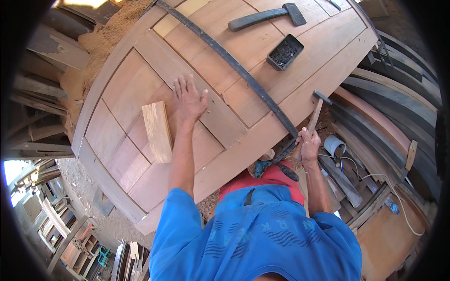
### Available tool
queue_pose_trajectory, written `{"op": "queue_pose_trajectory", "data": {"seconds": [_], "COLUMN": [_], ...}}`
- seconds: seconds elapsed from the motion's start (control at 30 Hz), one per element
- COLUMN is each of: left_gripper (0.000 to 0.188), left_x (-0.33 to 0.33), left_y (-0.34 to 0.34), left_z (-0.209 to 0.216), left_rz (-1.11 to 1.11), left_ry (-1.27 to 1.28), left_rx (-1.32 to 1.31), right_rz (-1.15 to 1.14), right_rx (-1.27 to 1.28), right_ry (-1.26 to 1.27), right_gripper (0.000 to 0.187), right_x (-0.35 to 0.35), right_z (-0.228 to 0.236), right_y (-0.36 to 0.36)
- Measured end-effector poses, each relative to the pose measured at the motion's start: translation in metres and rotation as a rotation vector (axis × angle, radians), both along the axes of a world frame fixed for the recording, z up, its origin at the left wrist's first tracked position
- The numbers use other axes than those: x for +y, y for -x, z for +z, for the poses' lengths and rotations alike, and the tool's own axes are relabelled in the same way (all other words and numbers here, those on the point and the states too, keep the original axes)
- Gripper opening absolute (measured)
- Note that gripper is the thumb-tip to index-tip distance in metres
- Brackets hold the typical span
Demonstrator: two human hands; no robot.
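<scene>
My left hand [190, 100] lies flat with its fingers stretched out on the cross rail of a panelled wooden door [140, 79]. Just left of that forearm, a pale wood block [157, 131] rests on the panels. My right hand [309, 145] is wrapped round the wooden handle of a small hammer [316, 110], its dark metal head raised beyond the door's near right edge. A long dark bar clamp [234, 65] spans the door between my hands, its screw handle [287, 172] sticking out near my waist.
Farther up the door lie a larger hammer [272, 18] and a black tray of small dark pieces [285, 52]. Curved boards [375, 112] are stacked on the right, with a white bucket [334, 145] and a white cable [391, 185]. Sawdust [112, 37] heaps at the far left.
</scene>
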State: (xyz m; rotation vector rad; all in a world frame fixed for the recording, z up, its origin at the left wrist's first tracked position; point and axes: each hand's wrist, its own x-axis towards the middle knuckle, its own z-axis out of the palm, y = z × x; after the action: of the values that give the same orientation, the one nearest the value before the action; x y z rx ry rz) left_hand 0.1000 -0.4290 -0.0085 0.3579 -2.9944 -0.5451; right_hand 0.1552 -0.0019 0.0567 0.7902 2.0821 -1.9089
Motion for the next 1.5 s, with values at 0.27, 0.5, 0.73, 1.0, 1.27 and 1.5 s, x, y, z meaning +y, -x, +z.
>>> {"op": "queue_pose_trajectory", "data": {"seconds": [0.27,0.5,0.73,1.0,1.27,1.5], "left_gripper": [0.086,0.087,0.084,0.074,0.067,0.065], "left_x": [-0.129,-0.186,-0.177,-0.186,-0.188,-0.182], "left_y": [0.07,0.164,0.183,0.179,0.184,0.185], "left_z": [0.016,-0.022,0.012,-0.001,0.003,0.003], "left_rz": [0.076,0.128,0.268,0.25,0.266,0.25], "left_ry": [0.08,0.209,0.042,-0.082,-0.138,-0.079], "left_rx": [-0.282,-0.058,-0.063,0.029,0.001,-0.02], "right_rz": [0.035,0.1,0.049,0.101,0.128,0.153], "right_rx": [-0.046,-0.14,-0.35,-0.281,-0.219,-0.312], "right_ry": [-0.7,-0.814,-0.784,-0.936,-1.017,-1.076], "right_gripper": [0.031,0.051,0.054,0.071,0.066,0.063], "right_x": [-0.06,-0.043,-0.054,0.007,0.027,-0.057], "right_z": [-0.018,-0.045,-0.024,-0.069,-0.078,-0.031], "right_y": [0.011,0.009,0.014,-0.013,-0.019,0.004]}}
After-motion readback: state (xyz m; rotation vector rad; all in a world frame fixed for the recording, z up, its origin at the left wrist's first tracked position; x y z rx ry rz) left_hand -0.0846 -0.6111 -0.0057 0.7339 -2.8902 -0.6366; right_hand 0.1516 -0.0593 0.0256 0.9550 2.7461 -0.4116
